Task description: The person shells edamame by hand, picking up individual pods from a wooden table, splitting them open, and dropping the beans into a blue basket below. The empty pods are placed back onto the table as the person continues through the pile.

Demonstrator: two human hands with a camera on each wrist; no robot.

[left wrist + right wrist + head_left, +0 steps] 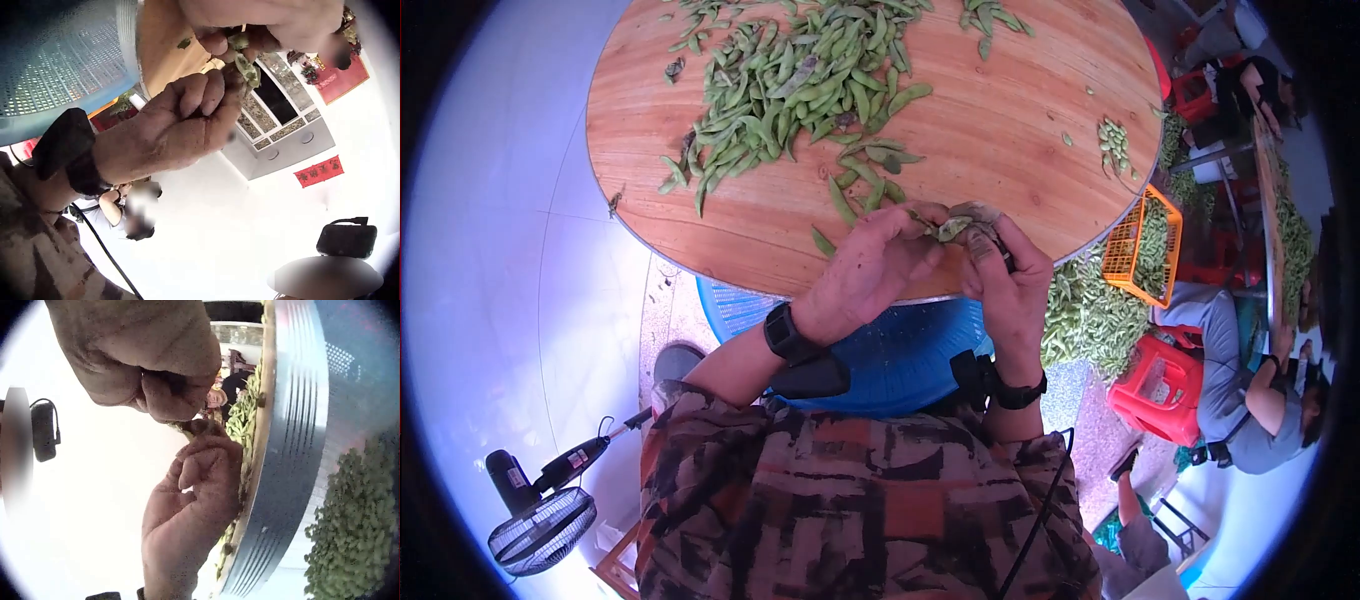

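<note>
In front of the chest, both hands meet over the near edge of the round wooden table (pixel 1020 130). The left hand (pixel 868 262) pinches one end of a green soybean pod (pixel 952 229) between thumb and fingertips. At the other end the right hand (pixel 1012 262) grips it with curled, darkly stained fingertips. From the left wrist, the pod (pixel 249 70) looks split, with its pale inside showing. A large heap of soybean pods (pixel 820 90) covers the far left of the tabletop, and a few loose pods (pixel 865 178) lie just beyond the left hand.
Shelled beans (pixel 1114 145) form a small group near the table's right edge. Below the near edge stands a blue plastic basket (pixel 880 360). On the right are an orange crate (pixel 1112 255), more pods on the floor (pixel 1090 320), a red stool (pixel 1160 395) and seated people. A fan (pixel 545 525) is lower left.
</note>
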